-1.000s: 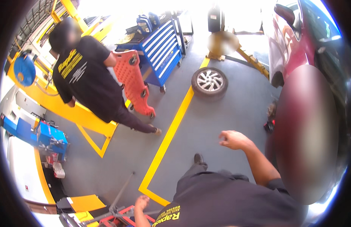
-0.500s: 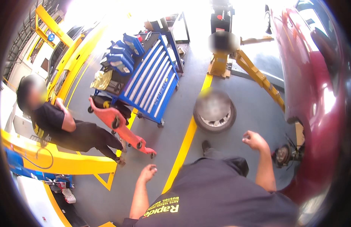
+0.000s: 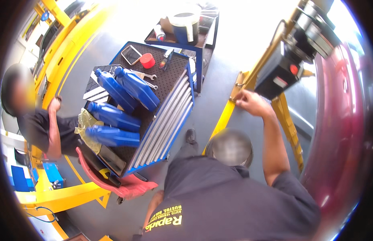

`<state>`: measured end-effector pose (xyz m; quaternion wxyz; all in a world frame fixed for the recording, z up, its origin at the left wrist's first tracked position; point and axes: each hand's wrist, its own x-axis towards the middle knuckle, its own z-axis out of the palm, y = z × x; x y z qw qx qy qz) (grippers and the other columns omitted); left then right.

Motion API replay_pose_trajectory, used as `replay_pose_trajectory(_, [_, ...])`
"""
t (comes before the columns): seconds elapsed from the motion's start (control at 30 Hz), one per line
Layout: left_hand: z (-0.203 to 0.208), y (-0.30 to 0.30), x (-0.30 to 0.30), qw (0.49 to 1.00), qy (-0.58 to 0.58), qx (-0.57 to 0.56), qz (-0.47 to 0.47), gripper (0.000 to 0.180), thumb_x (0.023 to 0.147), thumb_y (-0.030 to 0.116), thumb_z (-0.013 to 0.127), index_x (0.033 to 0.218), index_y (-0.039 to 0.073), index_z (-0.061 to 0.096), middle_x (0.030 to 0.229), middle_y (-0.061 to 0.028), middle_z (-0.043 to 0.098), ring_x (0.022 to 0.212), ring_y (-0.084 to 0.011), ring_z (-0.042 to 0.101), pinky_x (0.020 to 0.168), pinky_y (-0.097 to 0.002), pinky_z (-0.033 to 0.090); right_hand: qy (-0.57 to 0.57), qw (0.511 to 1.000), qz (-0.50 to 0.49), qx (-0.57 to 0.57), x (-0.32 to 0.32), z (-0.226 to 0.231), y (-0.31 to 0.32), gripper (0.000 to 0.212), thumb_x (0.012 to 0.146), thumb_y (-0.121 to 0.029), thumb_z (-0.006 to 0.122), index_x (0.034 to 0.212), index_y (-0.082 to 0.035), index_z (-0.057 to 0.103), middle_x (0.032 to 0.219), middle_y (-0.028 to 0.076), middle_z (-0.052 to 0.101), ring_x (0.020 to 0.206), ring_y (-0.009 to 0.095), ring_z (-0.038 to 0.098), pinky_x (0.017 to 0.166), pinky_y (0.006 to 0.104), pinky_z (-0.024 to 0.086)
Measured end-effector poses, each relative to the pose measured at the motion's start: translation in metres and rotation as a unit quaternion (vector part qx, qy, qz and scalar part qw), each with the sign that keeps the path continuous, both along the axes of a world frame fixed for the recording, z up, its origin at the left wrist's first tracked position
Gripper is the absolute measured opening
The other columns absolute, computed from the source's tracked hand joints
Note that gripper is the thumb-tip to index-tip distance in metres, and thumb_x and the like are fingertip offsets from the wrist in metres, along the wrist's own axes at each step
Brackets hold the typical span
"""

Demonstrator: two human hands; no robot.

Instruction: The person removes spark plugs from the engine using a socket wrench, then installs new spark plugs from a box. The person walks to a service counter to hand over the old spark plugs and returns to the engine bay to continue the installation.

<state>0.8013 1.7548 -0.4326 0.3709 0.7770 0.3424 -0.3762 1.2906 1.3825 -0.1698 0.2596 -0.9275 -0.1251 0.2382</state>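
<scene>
My right hand [image 3: 252, 103] is raised in front of me with its fingers loosely bent and somewhat apart. Nothing shows in its grasp. It appears in front of the base of a yellow lift post [image 3: 239, 85], close to a black control box [image 3: 278, 71] with a red button; whether it touches either I cannot tell. Of my left arm only a strip of forearm [image 3: 153, 205] shows beside my dark shirt, and that hand is hidden. Ahead on the left, a blue tool cart [image 3: 179, 106] carries several blue bottles [image 3: 113, 115], wrenches [image 3: 144, 75] and a red round container [image 3: 147, 60].
A wheel [image 3: 231, 150] lies on the floor in front of me. A red floor jack [image 3: 132, 188] stands beside the cart. The maroon car [image 3: 339, 116] lines the right side. Beyond the cart, a second trolley holds a pitcher [image 3: 185, 30]. A person [image 3: 33, 124] stands at left.
I have stepped forward, so the cart and lift post look nearer and the wheel sits closer to my body. My right hand has risen; my left hand has dropped out of sight.
</scene>
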Motion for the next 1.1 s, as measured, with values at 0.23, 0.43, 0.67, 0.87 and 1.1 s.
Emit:
replay_pose_trajectory(0.23, [0.015, 0.022, 0.156, 0.977, -0.088, -0.005, 0.195, 0.035, 0.096, 0.018, 0.053, 0.126, 0.003, 0.064, 0.099, -0.0173, 0.071, 0.086, -0.0256, 0.069, 0.079, -0.0390, 0.052, 0.017, 0.997, 0.065, 0.025, 0.252, -0.025, 0.092, 0.038, 0.098, -0.029, 0.064, 0.126, -0.005, 0.063, 0.106, 0.012, 0.069, 0.094, 0.021, 0.065, 0.088, 0.0346, 0.052])
replay_pose_trajectory(0.43, [0.112, -0.032, 0.291, 0.960, -0.061, 0.003, 0.275, 0.042, 0.096, 0.023, 0.058, 0.132, 0.003, 0.060, 0.107, -0.0167, 0.071, 0.095, -0.0266, 0.069, 0.088, -0.0361, 0.051, 0.123, 0.982, 0.142, 0.012, 0.438, -0.161, 0.118, 0.027, 0.098, -0.027, 0.063, 0.113, -0.005, 0.065, 0.092, 0.005, 0.066, 0.078, 0.014, 0.059, 0.072, 0.0311, 0.051])
replay_pose_trajectory(0.67, [0.192, -0.117, 0.433, 0.838, -0.164, 0.054, 0.517, 0.037, 0.096, 0.020, 0.065, 0.130, 0.003, 0.063, 0.105, -0.0108, 0.071, 0.093, -0.0203, 0.068, 0.086, -0.0352, 0.052, 0.231, 0.928, 0.251, -0.149, 0.542, -0.209, 0.167, 0.028, 0.091, -0.015, 0.062, 0.117, -0.005, 0.069, 0.092, 0.009, 0.073, 0.077, 0.018, 0.070, 0.059, 0.0304, 0.053])
replay_pose_trajectory(0.87, [0.251, -0.102, 0.539, 0.791, -0.245, 0.142, 0.542, 0.030, 0.098, 0.014, 0.064, 0.126, 0.004, 0.065, 0.100, -0.0073, 0.069, 0.091, -0.0142, 0.065, 0.083, -0.0291, 0.052, 0.214, 0.940, 0.235, -0.126, 0.621, -0.254, 0.126, 0.030, 0.092, -0.023, 0.067, 0.115, -0.005, 0.070, 0.089, 0.009, 0.074, 0.073, 0.019, 0.070, 0.059, 0.0327, 0.053])
replay_pose_trajectory(1.1, [0.234, -0.066, 0.571, 0.828, -0.258, 0.143, 0.476, 0.032, 0.101, 0.014, 0.061, 0.131, 0.003, 0.061, 0.109, -0.0097, 0.068, 0.100, -0.0168, 0.065, 0.090, -0.0318, 0.052, 0.010, 0.849, 0.522, -0.086, 0.734, -0.298, 0.035, 0.023, 0.090, -0.014, 0.062, 0.107, -0.006, 0.075, 0.098, 0.015, 0.072, 0.081, 0.029, 0.070, 0.073, 0.0408, 0.058])
